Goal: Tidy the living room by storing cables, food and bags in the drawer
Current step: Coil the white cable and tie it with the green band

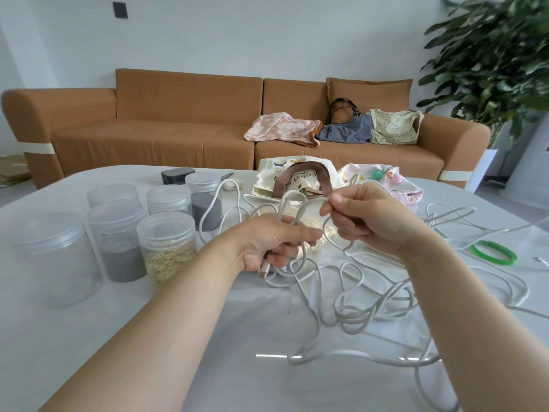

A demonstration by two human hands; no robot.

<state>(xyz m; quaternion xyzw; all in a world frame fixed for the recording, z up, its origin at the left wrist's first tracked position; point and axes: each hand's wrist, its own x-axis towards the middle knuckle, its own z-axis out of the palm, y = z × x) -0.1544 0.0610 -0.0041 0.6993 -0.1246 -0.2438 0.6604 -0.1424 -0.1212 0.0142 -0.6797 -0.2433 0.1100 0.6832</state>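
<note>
Cable (309, 201) was the thing being worked: a long white lead, part of it gathered into upright loops in the left hand (267, 242). That hand's fingers and thumb were curled round the bundle, and a plug end (264, 268) poked out below the palm. The right hand (371, 221), just beside it and a little higher, pinched a single strand between thumb and fingertips. That strand ran leftward as a short bridge into the top of the bundle. The relation that mattered was where the slack lay. From the right hand's pinch the lead dropped away down and to the right, into a loose tangle sprawled on the white table (89, 337), nearer the right forearm than the left. The bundle's long axis stood roughly upright, so the next turn probably called for the right hand to draw slack up from its own side and lay it over the left. Crossed strands in the heap looked likely to snag. Lidded jars (166, 248) of grain and grey powder stood left of the left wrist. A tote bag (303, 173) and a pink pouch (386, 179) lay beyond the hands, and more bags (344, 129) sat on the sofa (178, 114). No drawer was in view.
</note>
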